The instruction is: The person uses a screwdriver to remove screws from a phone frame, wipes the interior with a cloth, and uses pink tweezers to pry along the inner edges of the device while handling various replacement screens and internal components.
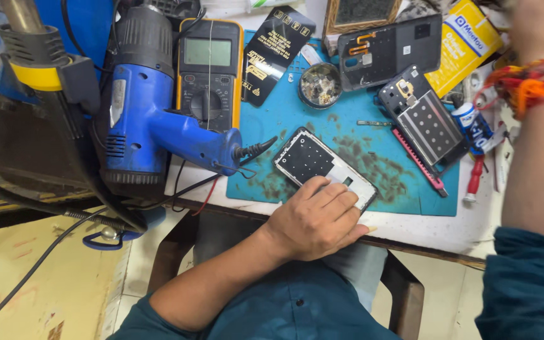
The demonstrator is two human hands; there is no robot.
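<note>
Bright, even daylight, soft faint shadows; centre sharp; right forearm (533, 157) at the edge blurred, colours vivid

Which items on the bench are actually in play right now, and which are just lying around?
In play: left hand pressing on the opened phone frame; blue work mat.

Lying about: blue heat gun, yellow multimeter, second opened phone, round screw dish, red-handled screwdriver.

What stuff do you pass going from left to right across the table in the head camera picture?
Blue heat gun → yellow multimeter → small round dish of bits → opened phone frame under the left hand → second opened phone → red-handled screwdriver.
</note>
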